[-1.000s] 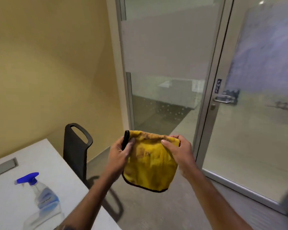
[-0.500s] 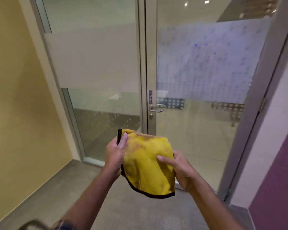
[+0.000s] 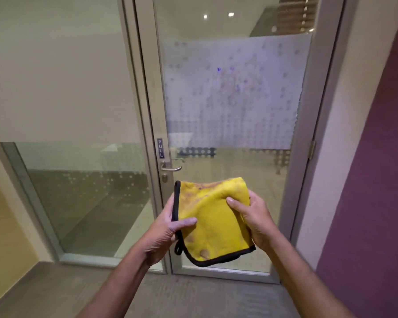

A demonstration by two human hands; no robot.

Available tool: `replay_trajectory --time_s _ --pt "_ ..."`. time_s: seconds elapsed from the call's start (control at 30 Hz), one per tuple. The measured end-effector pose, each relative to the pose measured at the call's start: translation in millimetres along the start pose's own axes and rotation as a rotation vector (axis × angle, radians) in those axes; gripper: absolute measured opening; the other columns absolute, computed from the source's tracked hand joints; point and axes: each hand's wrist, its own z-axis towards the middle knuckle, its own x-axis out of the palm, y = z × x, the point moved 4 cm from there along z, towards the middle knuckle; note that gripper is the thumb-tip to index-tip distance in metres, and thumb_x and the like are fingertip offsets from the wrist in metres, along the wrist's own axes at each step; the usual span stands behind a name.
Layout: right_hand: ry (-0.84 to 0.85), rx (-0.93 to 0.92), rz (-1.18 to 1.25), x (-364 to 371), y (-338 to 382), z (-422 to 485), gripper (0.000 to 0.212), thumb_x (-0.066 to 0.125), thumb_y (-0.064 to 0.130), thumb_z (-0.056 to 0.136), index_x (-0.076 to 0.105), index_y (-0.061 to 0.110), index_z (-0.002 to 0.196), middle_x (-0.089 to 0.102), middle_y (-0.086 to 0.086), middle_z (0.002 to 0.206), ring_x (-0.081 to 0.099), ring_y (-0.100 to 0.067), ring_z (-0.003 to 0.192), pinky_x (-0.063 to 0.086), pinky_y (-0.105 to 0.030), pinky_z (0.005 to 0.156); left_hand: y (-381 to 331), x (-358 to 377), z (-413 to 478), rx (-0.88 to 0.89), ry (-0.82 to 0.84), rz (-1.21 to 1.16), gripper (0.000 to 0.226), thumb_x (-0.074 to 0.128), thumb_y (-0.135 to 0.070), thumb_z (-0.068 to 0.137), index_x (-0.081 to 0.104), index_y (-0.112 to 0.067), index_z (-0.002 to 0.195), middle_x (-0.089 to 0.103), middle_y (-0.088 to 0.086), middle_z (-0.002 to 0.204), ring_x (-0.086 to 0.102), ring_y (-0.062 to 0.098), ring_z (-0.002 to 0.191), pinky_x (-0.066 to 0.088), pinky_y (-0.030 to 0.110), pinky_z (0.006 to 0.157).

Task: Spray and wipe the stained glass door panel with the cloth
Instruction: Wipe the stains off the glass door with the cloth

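A folded yellow cloth (image 3: pixel 213 222) with a black hem and brown stains hangs between both hands at chest height. My left hand (image 3: pixel 168 228) pinches its left edge, thumb on the front face. My right hand (image 3: pixel 251 216) grips its right side, thumb pressed into the fabric. Straight ahead stands the glass door panel (image 3: pixel 234 95), its frosted band speckled with spots and a few blue and brownish marks near the middle. The hands are in front of the door's lower half, short of the glass. No spray bottle is in view.
The door has a metal lever handle (image 3: pixel 171 167) and a PULL label (image 3: pixel 160 148) on its left stile. A fixed glass panel (image 3: pixel 62 111) stands to the left, a yellow wall at far left, a purple wall (image 3: pixel 377 157) at right. Grey floor lies below.
The view has swung right from the table, chair and spray bottle to face the door. The door now looks closer. My left thumb has slid lower on the cloth.
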Motion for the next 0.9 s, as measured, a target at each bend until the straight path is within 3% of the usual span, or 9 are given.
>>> replay_trajectory --time_s 0.17,0.27,0.37,0.43,0.6,0.8,0.9 --pt "-0.025 -0.029 -0.071 -9.8 0.6 56.3 0.03 0.077 0.013 0.089 0.069 0.013 0.117 0.077 -0.012 0.111 0.072 -0.032 0.105 0.056 -0.05 0.093 -0.7 -23.1 70.4 0.046 0.039 0.048 0.065 0.08 -0.004 0.081 0.057 -0.028 0.137 0.069 0.004 0.135 0.065 0.027 0.126 0.049 0.052 0.108" --pt "-0.031 -0.047 -0.101 -12.0 5.7 88.5 0.029 0.076 0.011 0.089 0.069 0.016 0.117 0.078 -0.009 0.11 0.073 -0.027 0.103 0.058 -0.043 0.089 -3.4 -36.4 112.9 0.042 0.054 0.045 0.062 0.084 -0.012 0.075 0.062 -0.022 0.133 0.07 0.006 0.133 0.065 0.029 0.125 0.045 0.057 0.112" --pt "-0.049 -0.045 -0.125 -16.1 7.9 118.4 0.029 0.078 0.012 0.088 0.07 0.017 0.115 0.079 -0.005 0.108 0.074 -0.022 0.1 0.058 -0.035 0.082 -9.7 -42.4 151.6 0.039 0.078 0.052 0.06 0.081 -0.017 0.077 0.062 -0.022 0.134 0.071 0.005 0.132 0.065 0.029 0.125 0.049 0.051 0.108" --pt "-0.082 -0.036 -0.139 -22.3 1.9 137.4 0.029 0.079 0.012 0.086 0.072 0.017 0.114 0.079 -0.004 0.108 0.073 -0.025 0.103 0.059 -0.037 0.083 -15.5 -42.9 175.0 0.035 0.114 0.039 0.056 0.076 -0.02 0.082 0.06 -0.022 0.136 0.07 0.004 0.133 0.066 0.028 0.124 0.051 0.048 0.104" --pt "-0.16 0.023 -0.122 -42.9 -22.2 177.9 0.037 0.084 0.012 0.081 0.071 0.015 0.116 0.08 -0.006 0.106 0.074 -0.028 0.105 0.06 -0.044 0.089 -22.7 -39.8 235.8 0.008 0.142 0.048 0.04 0.065 -0.014 0.095 0.061 -0.02 0.134 0.071 0.008 0.13 0.066 0.033 0.122 0.049 0.054 0.108" --pt "-0.248 0.075 -0.066 -72.6 -45.8 225.3 0.045 0.084 0.008 0.081 0.061 0.019 0.119 0.079 -0.002 0.107 0.076 -0.017 0.095 0.056 -0.02 0.061 -25.3 -16.6 310.3 0.011 0.164 0.132 0.036 0.062 -0.015 0.097 0.062 -0.022 0.132 0.073 0.008 0.128 0.068 0.034 0.12 0.049 0.057 0.108" --pt "-0.279 0.056 -0.047 -90.4 -53.2 254.8 0.046 0.083 0.006 0.082 0.061 0.019 0.119 0.079 -0.002 0.106 0.076 -0.018 0.095 0.06 -0.025 0.067 -33.4 1.0 342.3 0.043 0.164 0.182 0.036 0.064 -0.017 0.097 0.062 -0.023 0.132 0.073 0.007 0.126 0.069 0.032 0.117 0.052 0.053 0.105"
